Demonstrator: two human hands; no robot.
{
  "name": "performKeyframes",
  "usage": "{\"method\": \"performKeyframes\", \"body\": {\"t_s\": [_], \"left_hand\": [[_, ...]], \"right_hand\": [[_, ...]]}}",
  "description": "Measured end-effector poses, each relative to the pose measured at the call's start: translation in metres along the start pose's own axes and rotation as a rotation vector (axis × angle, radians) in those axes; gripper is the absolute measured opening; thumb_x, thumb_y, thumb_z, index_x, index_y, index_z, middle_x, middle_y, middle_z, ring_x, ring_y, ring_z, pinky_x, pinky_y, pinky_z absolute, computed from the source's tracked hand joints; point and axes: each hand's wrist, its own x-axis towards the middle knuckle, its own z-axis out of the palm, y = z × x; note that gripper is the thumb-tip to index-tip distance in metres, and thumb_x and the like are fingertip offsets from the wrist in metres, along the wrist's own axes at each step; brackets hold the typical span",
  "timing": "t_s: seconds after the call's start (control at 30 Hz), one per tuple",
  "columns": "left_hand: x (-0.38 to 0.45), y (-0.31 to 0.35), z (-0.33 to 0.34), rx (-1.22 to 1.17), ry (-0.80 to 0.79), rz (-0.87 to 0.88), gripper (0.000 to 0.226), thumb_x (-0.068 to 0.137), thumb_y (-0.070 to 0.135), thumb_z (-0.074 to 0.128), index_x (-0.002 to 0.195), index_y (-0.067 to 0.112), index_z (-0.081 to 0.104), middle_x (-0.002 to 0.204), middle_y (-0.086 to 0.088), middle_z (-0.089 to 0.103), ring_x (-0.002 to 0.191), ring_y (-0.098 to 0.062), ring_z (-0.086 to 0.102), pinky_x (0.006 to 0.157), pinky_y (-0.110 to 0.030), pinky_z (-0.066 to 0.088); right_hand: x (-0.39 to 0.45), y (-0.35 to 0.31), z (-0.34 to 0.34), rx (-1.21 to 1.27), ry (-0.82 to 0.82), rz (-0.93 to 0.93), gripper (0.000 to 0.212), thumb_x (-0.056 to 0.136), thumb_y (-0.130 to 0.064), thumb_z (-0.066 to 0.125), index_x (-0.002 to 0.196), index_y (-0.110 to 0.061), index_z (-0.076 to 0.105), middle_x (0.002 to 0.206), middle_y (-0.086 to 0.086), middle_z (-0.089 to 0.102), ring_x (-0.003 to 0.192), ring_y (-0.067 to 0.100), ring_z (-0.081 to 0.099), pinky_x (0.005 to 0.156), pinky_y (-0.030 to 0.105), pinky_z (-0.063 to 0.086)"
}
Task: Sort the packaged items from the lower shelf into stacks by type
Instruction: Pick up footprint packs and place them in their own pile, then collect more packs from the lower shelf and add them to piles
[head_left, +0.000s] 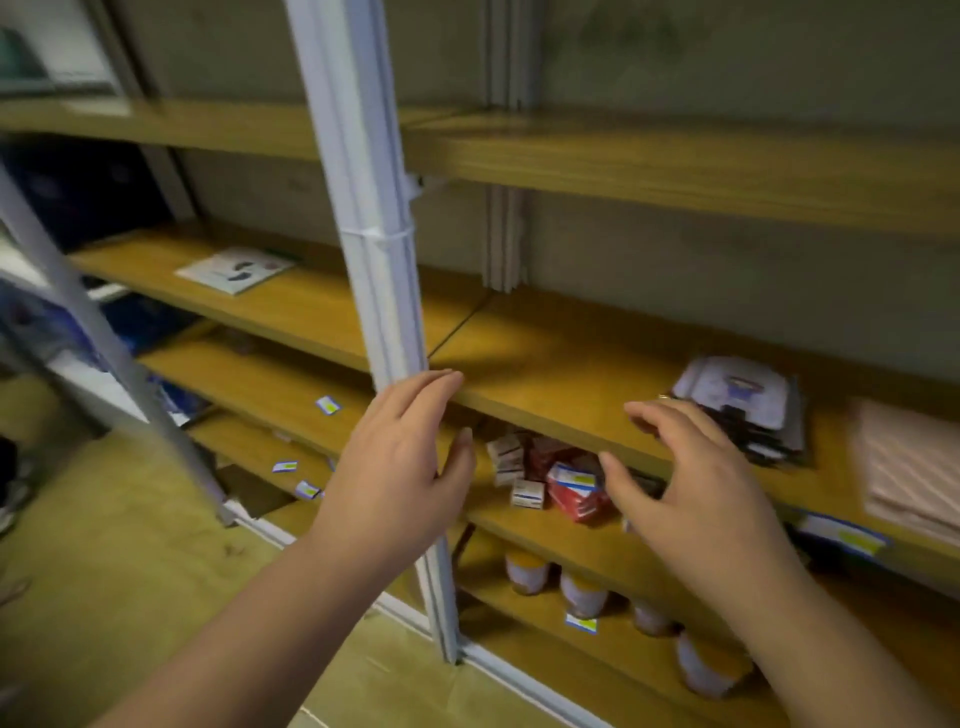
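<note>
Packaged boxes (550, 475) lie between both hands' spread, empty fingers (615, 475).

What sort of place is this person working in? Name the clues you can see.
Probably a shop stockroom or small store. Wooden shelves on white metal uprights carry price labels on their front edges, with small boxed goods and lidded jars stocked on the lower levels.

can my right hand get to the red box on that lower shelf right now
Probably yes. Your right hand is open just in front of the red box, nothing lies between them, and the shelf board above seems to leave room to slip in.
</note>
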Motion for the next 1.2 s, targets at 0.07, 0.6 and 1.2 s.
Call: {"method": "performKeyframes", "body": {"t_s": [0.07, 0.6, 1.2], "left_hand": [[-0.004, -0.038, -0.019, 0.009, 0.016, -0.023, 0.052, 0.093, 0.032, 0.058, 0.143, 0.018, 0.049, 0.141, 0.005, 0.053, 0.131, -0.005, 0.037, 0.105, -0.022, 0.036], [0.006, -0.241, -0.081, 0.08, 0.054, -0.299, 0.056, 0.092, 0.035, 0.06, 0.145, 0.021, 0.047, 0.143, 0.007, 0.051, 0.133, -0.005, 0.035, 0.103, -0.022, 0.027], [0.131, -0.403, -0.089, 0.096, 0.001, -0.391, 0.056, 0.088, 0.049, 0.048, 0.143, 0.038, 0.042, 0.142, 0.018, 0.047, 0.131, -0.002, 0.038, 0.099, -0.025, 0.034]], "right_hand": [[0.008, -0.033, 0.025, 0.024, -0.023, -0.017, 0.051, 0.085, -0.052, 0.06, 0.133, -0.037, 0.051, 0.12, -0.024, 0.046, 0.11, -0.002, 0.045, 0.088, 0.021, 0.04], [0.101, -0.208, 0.19, 0.187, -0.19, -0.276, 0.049, 0.088, -0.043, 0.063, 0.134, -0.027, 0.056, 0.124, -0.019, 0.054, 0.115, -0.004, 0.047, 0.098, 0.016, 0.038], [0.254, -0.286, 0.329, 0.185, -0.358, -0.19, 0.058, 0.09, -0.048, 0.058, 0.143, -0.026, 0.047, 0.138, -0.012, 0.048, 0.124, 0.008, 0.048, 0.101, 0.027, 0.045]]}}
